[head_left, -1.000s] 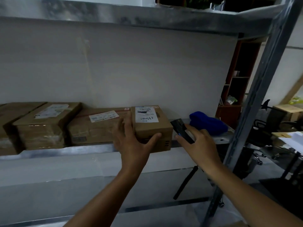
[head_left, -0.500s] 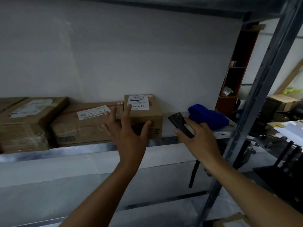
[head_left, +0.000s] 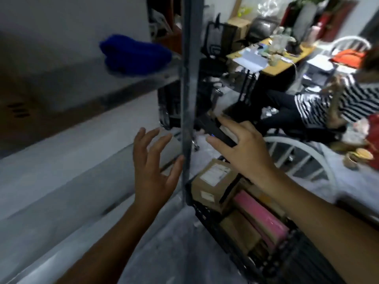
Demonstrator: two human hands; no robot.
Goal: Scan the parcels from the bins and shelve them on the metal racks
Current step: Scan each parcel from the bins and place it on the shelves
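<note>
**A:** What is nearest the camera?

**B:** Two bare forearms reaching forward. The left hand is empty, its fingers straight and spread wide in the air just left of the rack's upright post. The right hand curls round a black handheld scanner, which shows a small blue light on its side.

**A:** Where are the parcels?

**B:** Under the right forearm, low by the foot of the post, is a black plastic bin. It holds several parcels: a brown labelled box at its far end, a flat pink packet and more brown cardboard beside them. Neither hand touches any of them.

**A:** Is anything shelved?

**B:** The picture is blurred. Farther off at the left edge, a brown box sits on the metal shelf. A blue cloth bundle lies at the shelf's right end.

**A:** So how far along is the work?

**B:** Partway, I judge. At least one parcel is on the rack, and a binful is left to scan and shelve. Beyond the rack are a seated person in a striped top and a cluttered desk.
</note>
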